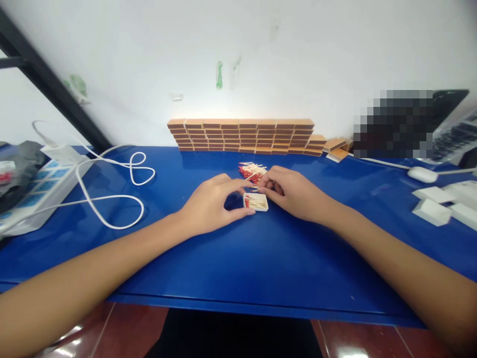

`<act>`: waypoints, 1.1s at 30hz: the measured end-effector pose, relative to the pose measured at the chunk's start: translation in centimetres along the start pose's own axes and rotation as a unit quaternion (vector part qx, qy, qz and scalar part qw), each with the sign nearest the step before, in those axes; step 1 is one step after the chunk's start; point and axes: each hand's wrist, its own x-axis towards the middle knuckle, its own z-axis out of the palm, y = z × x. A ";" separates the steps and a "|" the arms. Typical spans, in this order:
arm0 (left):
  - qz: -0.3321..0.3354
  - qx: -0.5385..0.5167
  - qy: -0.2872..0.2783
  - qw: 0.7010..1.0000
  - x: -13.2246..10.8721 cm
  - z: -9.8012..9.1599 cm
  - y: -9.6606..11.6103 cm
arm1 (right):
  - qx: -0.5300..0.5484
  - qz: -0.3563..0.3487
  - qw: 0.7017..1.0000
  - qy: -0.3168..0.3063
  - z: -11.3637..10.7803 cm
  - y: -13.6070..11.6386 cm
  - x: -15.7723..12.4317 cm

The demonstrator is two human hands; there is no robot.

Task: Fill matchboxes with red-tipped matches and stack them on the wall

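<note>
A small white matchbox tray point(256, 209) holding red-tipped matches lies on the blue table point(223, 263). My left hand point(216, 204) grips the tray's left side, its thumb at the near edge and its fingers at the far edge. Just behind the tray is a loose pile of matches point(253, 171) with red heads. My right hand point(288, 191) is at the pile's right side, above the tray's far right corner, with thumb and fingers pinched on a match point(254, 191).
Stacked matchboxes point(242, 135) line the wall. Several white boxes point(432, 211) and a white mouse-like object point(422, 174) lie at right, near a dark, partly pixelated screen point(447, 109). On the left are a power strip point(40, 191) and looping white cables point(112, 197).
</note>
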 end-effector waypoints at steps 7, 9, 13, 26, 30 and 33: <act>0.004 -0.003 -0.007 1.000 -0.1 0.0 0.1 | -0.007 -0.011 1.000 0.003 0.0 0.1 0.0; 0.003 -0.004 -0.003 1.000 -0.1 0.0 0.0 | -0.008 0.002 1.000 -0.010 -0.2 -0.1 0.1; 0.007 -0.002 -0.003 1.000 0.0 0.1 -0.1 | -0.007 0.004 1.000 -0.015 -0.3 -0.3 0.0; -0.020 0.018 0.009 1.000 -0.1 0.1 -0.2 | 0.001 -0.005 1.000 0.022 -1.3 -0.7 -0.1; -0.034 0.027 0.009 0.999 0.0 0.1 -0.2 | 0.003 -0.013 0.998 0.058 -1.5 -2.1 -0.3; -0.025 0.015 0.006 1.000 0.0 0.1 -0.2 | 0.016 -0.032 0.999 0.016 -1.0 -3.0 -0.5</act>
